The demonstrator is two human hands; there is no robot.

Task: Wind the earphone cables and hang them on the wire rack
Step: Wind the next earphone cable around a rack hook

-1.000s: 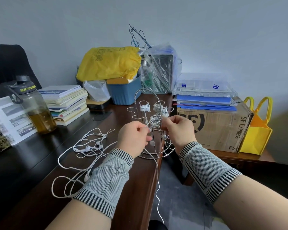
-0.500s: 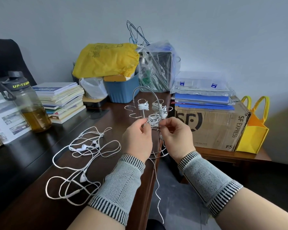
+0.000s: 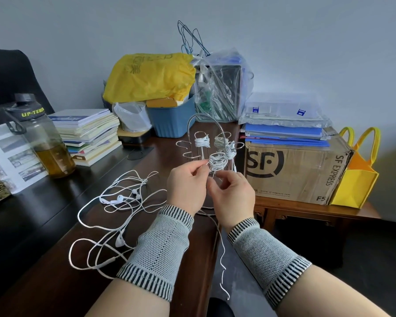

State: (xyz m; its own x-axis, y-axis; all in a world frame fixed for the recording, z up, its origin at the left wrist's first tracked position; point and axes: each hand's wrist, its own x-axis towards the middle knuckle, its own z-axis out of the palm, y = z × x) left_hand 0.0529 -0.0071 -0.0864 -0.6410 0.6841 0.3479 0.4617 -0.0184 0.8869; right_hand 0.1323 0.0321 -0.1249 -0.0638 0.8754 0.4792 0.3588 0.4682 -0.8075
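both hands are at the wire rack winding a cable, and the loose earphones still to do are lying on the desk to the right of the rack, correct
Not quite: the loose earphones lie left of the rack, not right, as the head view shows. The rest holds: the left hand and right hand are at the rack with a cable.

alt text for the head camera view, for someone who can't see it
Two hands, left hand and right hand, hold a white earphone cable at a coil on a wire rack that already carries other coils. More loose earphones lie tangled on the dark wooden desk, with books, a bottle and boxes behind.
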